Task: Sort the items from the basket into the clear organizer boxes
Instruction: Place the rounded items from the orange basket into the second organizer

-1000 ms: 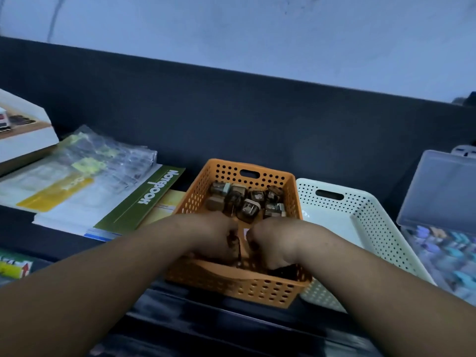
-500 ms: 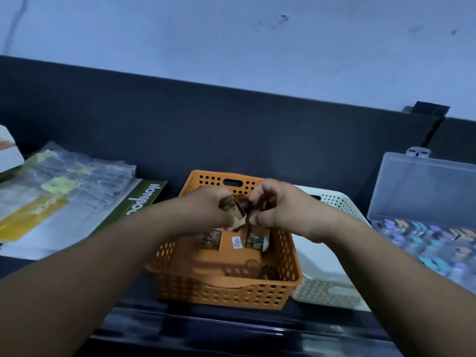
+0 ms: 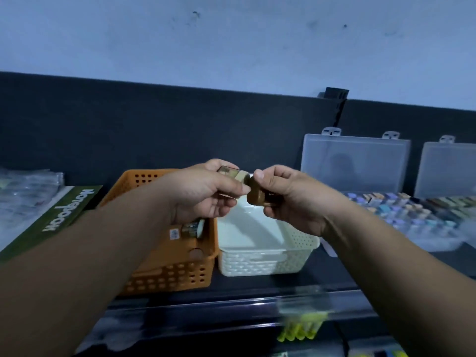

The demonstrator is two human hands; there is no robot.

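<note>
1. A beige-capped jar (image 3: 231,173) is gripped in the curled left hand (image 3: 203,197), raised above the orange basket (image 3: 167,274).
2. A brown jar (image 3: 255,198) is held in the curled right hand (image 3: 293,202), over the white basket (image 3: 257,264).

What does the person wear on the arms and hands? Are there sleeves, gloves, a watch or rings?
Nothing visible. The left forearm and right forearm are bare to the frame's edge, no sleeves. The left hand and right hand show no glove, watch or ring.
</note>
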